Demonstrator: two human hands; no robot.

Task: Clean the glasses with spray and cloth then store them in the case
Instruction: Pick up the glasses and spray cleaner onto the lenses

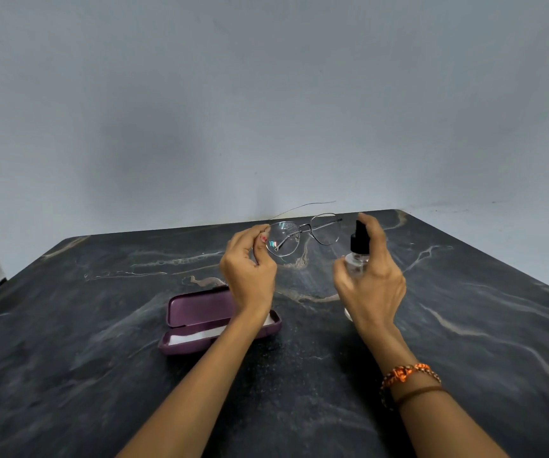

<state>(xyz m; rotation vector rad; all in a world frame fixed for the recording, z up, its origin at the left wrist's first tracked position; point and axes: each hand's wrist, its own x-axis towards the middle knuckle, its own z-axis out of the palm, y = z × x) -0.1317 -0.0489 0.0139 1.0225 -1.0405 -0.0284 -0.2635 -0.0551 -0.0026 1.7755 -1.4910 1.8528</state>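
My left hand (250, 266) pinches thin wire-framed glasses (303, 234); right hand (374, 279) grips the black-capped clear spray bottle (358, 251). A misaimed spray would miss the lens.

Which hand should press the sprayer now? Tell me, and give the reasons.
Right. The right hand already holds the spray bottle, a finger over its black nozzle, aimed at the glasses. The left hand is occupied holding those.

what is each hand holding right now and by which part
The left hand holds the glasses by the outer edge of one lens. The right hand grips the spray bottle around its clear body, a finger on the black pump top.
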